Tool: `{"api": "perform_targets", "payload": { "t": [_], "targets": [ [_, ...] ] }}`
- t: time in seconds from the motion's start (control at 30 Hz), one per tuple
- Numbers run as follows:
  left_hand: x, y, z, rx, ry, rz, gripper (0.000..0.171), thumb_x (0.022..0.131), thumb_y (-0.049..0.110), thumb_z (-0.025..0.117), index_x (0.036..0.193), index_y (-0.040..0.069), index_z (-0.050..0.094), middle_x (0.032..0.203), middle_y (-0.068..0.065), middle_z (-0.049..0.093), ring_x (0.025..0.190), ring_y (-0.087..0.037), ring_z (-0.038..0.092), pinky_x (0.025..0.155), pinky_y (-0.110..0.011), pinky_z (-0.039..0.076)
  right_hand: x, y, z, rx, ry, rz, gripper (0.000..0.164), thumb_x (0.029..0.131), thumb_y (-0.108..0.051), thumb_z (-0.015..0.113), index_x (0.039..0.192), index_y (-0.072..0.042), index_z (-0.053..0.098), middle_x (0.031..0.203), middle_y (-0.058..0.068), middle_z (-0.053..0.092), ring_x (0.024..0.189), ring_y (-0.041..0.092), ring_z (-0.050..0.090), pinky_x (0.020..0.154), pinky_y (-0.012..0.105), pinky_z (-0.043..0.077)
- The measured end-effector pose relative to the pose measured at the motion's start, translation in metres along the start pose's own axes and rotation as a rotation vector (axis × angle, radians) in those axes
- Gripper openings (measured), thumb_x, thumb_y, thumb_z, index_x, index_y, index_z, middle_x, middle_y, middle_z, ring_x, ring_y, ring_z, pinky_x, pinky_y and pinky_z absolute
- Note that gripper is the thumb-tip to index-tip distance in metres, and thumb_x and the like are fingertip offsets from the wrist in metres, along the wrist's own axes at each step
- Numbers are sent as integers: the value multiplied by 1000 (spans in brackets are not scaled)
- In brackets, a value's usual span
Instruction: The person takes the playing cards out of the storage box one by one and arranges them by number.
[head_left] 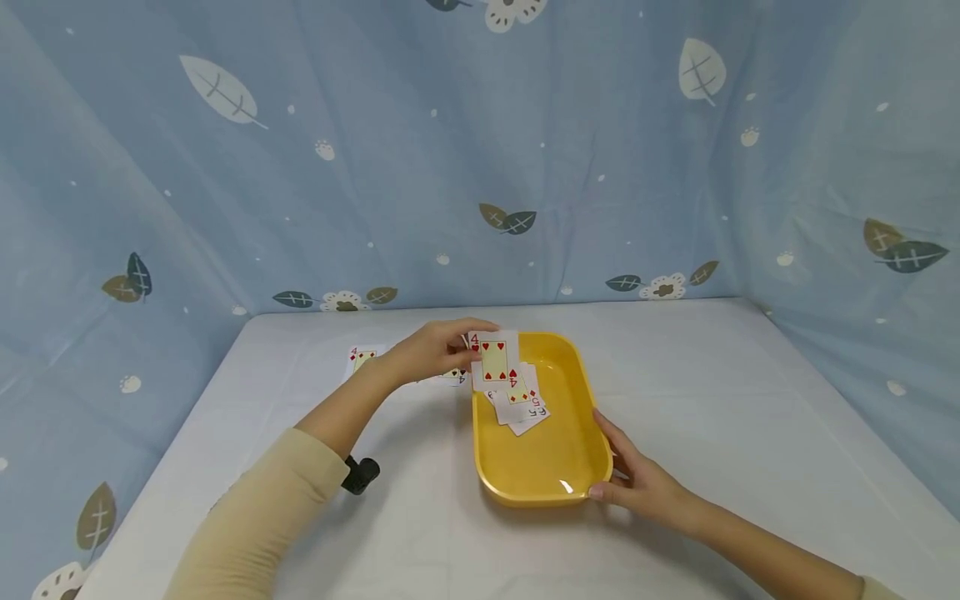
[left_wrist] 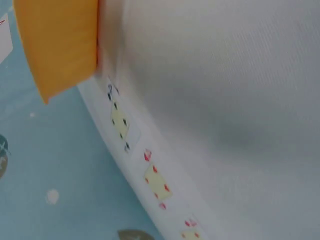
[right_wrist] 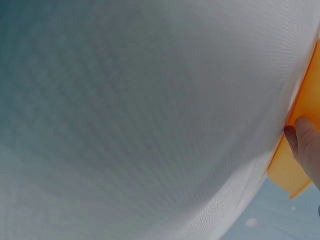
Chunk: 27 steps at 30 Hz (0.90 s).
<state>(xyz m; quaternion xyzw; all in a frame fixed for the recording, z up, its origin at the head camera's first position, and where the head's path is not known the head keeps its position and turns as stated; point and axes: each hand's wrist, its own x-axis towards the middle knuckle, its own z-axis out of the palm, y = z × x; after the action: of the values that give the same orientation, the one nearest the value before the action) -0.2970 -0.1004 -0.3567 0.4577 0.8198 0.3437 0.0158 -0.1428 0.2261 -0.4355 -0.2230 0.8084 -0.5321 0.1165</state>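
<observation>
My left hand [head_left: 431, 354] pinches a four of hearts playing card [head_left: 495, 360] between thumb and fingers, face up over the far left part of a yellow plastic tray [head_left: 543, 475]. Under it in the tray lie several overlapping cards, one a red five [head_left: 525, 404]. My right hand [head_left: 637, 483] grips the tray's near right corner, fingers along the side and thumb at the front. In the right wrist view, its fingers [right_wrist: 306, 135] press against the tray's outer wall [right_wrist: 290, 172].
Left of the tray, a four of diamonds [head_left: 365, 357] and a black-suited four [head_left: 453, 377] lie on the white table, partly hidden by the left hand. The left wrist view shows a row of cards [left_wrist: 157, 182] near the table's far edge. A patterned blue curtain [head_left: 420, 183] hangs behind.
</observation>
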Motion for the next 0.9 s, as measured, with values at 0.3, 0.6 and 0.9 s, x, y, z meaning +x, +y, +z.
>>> {"api": "perform_targets", "payload": {
  "t": [0.3,0.6,0.9],
  "targets": [
    [-18,-6,-17,35,55,-21,49,86,5,67,133,9,51,97,-10,68,73,-14,67,60,-23,52,1,0,0,-4,6,2,90,88,-12,67,151,-4,4,153,31,7,125,51,38,96,37,46],
    [-38,-11,-36,52,110,-107,50,88,10,66,135,13,51,103,-7,68,77,-12,67,67,-27,54,0,2,0,15,-5,2,89,89,-12,66,152,-5,3,153,31,5,126,53,36,96,36,46],
    [-62,-29,-57,110,162,-71,51,85,-1,66,133,7,50,85,-6,69,68,-15,67,62,-27,52,-1,2,0,12,-1,-2,90,88,-12,66,151,-4,3,153,31,5,125,52,38,96,38,45]
  ]
}}
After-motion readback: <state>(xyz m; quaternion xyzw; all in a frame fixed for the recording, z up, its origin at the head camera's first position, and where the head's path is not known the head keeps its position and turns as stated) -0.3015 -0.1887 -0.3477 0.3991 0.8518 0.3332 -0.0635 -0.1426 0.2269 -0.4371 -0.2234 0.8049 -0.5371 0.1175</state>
